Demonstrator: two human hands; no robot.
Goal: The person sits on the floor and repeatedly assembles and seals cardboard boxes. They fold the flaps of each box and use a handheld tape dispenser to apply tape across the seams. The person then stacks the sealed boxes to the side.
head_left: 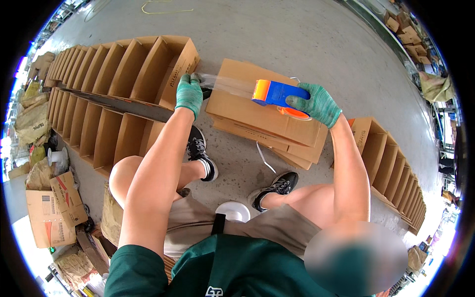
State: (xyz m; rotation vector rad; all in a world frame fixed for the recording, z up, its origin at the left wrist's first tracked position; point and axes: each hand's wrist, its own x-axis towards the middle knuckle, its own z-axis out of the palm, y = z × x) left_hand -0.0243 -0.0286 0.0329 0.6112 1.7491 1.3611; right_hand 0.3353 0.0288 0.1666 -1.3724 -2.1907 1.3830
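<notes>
In my right hand point(320, 105), gloved in green, is a blue and orange tape dispenser point(281, 93), held above a stack of flattened cardboard boxes point(267, 117). A strip of clear packing tape point(225, 84) runs leftward from the dispenser over the top cardboard. Its far end is pinched in the fingers of my left hand point(189, 95), which wears the same kind of green glove. That hand is just left of the stack, beside the corner of an open carton point(184, 67). Whether the tape touches the cardboard, I cannot tell.
Rows of open cartons point(121, 69) stand to the left, another row point(391, 168) to the right. My shoes point(198, 148) rest on the grey floor just below the stack. A white strap point(265, 158) lies between them. Sacks point(32, 121) and boxes point(49, 218) crowd the far left.
</notes>
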